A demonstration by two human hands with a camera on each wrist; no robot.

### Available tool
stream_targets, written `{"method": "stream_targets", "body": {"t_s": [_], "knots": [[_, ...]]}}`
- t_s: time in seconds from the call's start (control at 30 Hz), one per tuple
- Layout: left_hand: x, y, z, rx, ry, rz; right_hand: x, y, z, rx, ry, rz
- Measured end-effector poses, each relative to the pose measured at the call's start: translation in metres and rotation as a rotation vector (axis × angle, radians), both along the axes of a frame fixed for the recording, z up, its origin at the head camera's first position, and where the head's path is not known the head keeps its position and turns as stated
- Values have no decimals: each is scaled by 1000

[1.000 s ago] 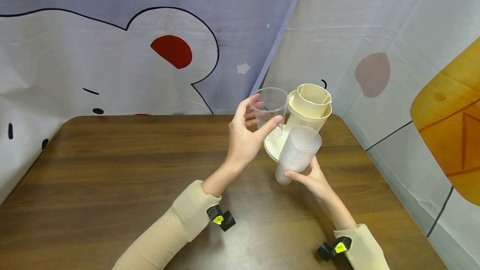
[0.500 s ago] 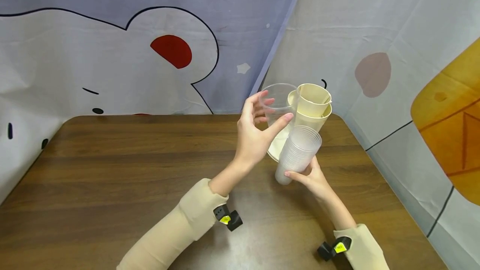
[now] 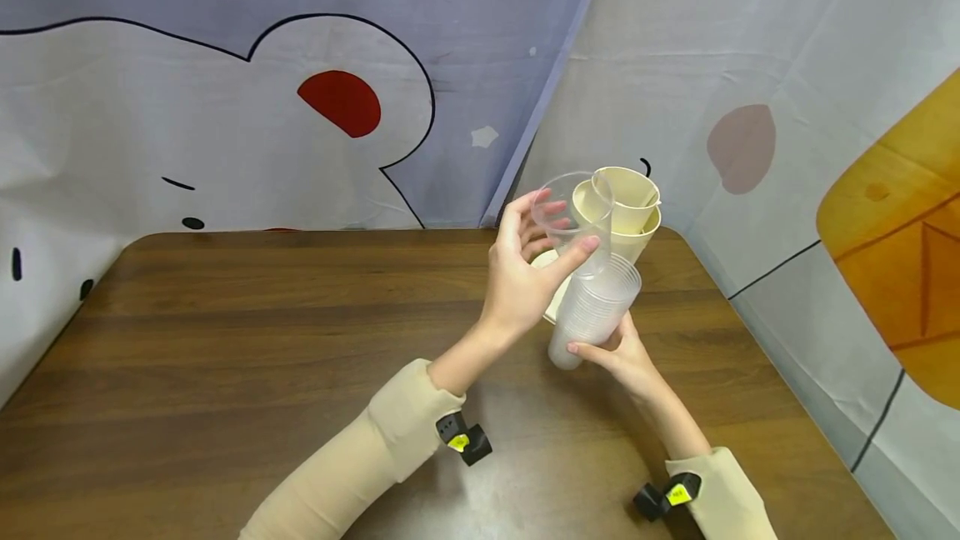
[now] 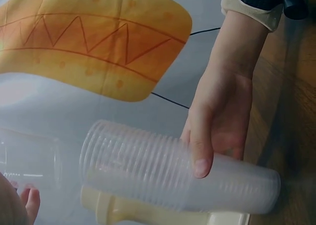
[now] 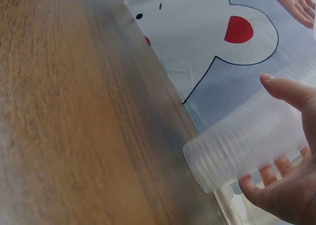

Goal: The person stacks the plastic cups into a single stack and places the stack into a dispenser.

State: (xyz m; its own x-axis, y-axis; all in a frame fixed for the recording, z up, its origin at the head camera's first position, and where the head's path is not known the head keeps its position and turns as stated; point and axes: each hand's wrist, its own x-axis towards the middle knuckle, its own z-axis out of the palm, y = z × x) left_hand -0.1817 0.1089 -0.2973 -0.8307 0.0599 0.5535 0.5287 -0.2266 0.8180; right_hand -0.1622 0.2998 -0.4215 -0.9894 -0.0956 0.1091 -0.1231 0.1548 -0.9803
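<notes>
My left hand (image 3: 521,273) holds a single clear plastic cup (image 3: 573,207) between thumb and fingers, upright or nearly so. The cup hangs just above the mouth of a tilted stack of nested clear cups (image 3: 592,311); in the left wrist view a gap shows between cup and stack (image 4: 138,165). Low on the stack, my right hand (image 3: 626,361) grips it with the thumb across the near side. In the right wrist view the fingers curl beneath the stack (image 5: 247,136). Behind both stands a cream plastic holder (image 3: 630,244), partly hidden by the cups.
The cream holder has a round base (image 3: 555,307) and stands near the far right corner of the brown wooden table (image 3: 262,357). Printed cloth (image 3: 225,123) hangs along the back and right sides of the table.
The left hand has moved right with the single cup, bringing it from beside the cream holder to just over the stack's mouth. The right hand and the stack have stayed nearly still.
</notes>
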Motion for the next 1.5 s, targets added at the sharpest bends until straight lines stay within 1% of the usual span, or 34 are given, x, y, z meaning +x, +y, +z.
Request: {"method": "stream_targets", "body": {"t_s": [0.1,0.33,0.6,0.77,1.0,1.27,1.5], "knots": [[-1,2,-2,-13,-11,-10,0,0,0,1,1,-3],[-5,5,-4,-55,-6,-12,0,0,-1,-5,7,-4],[-6,11,-7,-71,-62,-40,1,0,-1,-2,-5,-6],[-6,13,-8,-75,-52,-56,1,0,-1,-3,-5,-4],[-7,14,-11,-102,-45,-70,1,0,-1,3,-15,-8],[-6,15,-14,-158,-37,-64,1,-2,-1,-8,-13,-6],[-5,14,-19,-233,-46,-64,1,-2,-1,-15,-15,7]]}}
